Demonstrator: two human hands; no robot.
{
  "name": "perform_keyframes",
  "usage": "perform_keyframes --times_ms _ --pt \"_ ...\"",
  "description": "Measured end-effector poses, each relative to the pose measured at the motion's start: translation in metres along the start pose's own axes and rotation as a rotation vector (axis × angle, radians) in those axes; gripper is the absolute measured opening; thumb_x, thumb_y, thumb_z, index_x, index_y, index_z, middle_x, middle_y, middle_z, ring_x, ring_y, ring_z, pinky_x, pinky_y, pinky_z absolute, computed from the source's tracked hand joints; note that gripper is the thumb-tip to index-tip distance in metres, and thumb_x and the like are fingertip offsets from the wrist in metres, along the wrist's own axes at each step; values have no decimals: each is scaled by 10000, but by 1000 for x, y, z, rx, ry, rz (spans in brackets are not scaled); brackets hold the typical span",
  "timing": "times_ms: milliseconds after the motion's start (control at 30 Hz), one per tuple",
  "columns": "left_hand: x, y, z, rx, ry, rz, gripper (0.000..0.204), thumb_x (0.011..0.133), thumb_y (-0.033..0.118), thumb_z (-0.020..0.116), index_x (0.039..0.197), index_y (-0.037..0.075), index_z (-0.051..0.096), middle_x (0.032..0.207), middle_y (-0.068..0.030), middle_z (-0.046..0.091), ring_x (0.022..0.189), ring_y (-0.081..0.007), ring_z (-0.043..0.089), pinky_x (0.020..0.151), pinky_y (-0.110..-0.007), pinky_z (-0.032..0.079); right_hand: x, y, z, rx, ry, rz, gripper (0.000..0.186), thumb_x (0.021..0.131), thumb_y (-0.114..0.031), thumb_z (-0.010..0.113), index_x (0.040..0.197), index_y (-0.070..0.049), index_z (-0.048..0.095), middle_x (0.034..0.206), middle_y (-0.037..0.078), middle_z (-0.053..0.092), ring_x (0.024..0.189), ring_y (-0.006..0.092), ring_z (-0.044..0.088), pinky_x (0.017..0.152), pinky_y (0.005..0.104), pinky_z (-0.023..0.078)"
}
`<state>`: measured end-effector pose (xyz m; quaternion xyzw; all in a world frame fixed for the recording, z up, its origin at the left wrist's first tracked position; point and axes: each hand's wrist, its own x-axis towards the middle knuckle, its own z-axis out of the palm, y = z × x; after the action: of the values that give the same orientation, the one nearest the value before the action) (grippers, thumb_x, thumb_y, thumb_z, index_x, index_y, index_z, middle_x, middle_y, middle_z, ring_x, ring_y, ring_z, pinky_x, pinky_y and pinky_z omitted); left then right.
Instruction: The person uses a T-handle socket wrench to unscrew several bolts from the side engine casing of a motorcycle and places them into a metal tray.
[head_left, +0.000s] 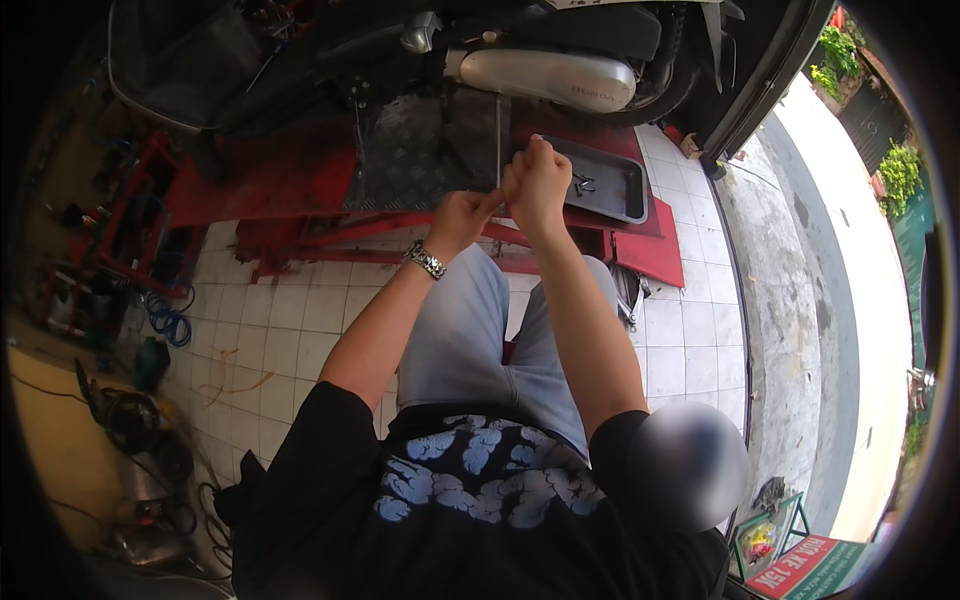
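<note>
My left hand (463,222) is closed, its fingertips pressed together against the underside of my right fist. My right hand (540,186) is curled tight just beside it. Whatever the two hands hold, if anything, is hidden by the fingers. They meet over the near edge of a red lift table (270,180), at the corner of its dark tread plate (420,150). Right behind my right hand lies a grey tray (622,203) with several small dark bolts (584,185) in it. Beyond the hands stands a motorbike with a silver cover (548,79).
White floor tiles (690,330) lie under the lift's red frame (300,245). At the left are a red rack (130,215), a coiled blue hose (170,318) and cables on the floor. A doorway opens to the street on the right, with a sign (800,568) near it.
</note>
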<state>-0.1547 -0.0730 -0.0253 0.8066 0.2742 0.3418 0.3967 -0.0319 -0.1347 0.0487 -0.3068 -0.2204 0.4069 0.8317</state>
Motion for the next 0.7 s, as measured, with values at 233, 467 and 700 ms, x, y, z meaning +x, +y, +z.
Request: perform_keyframes --times_ms 233,467,700 --pt "5 14 -9 82 -65 -30 662 979 543 515 589 8 499 506 -25 415 507 -87 398 469 -322 334 0 -6 1 52 -42 27 423 979 -186 492 599 -116 320 502 -8 282 420 118 219 409 322 185" --pt "18 23 -22 51 -173 -70 681 894 637 573 652 1 578 531 -94 495 515 -162 433 523 -360 379 -1 4 -7 336 -271 -18 488 984 -342 498 593 -143 284 533 -21 242 507 118 237 495 300 232" --pt "21 57 -56 318 -439 -70 367 793 359 732 738 13 623 645 -97 587 583 -175 508 584 -338 427 5 -8 -5 417 -467 201 543 996 -412 433 548 -154 267 517 -8 229 501 134 226 495 303 220"
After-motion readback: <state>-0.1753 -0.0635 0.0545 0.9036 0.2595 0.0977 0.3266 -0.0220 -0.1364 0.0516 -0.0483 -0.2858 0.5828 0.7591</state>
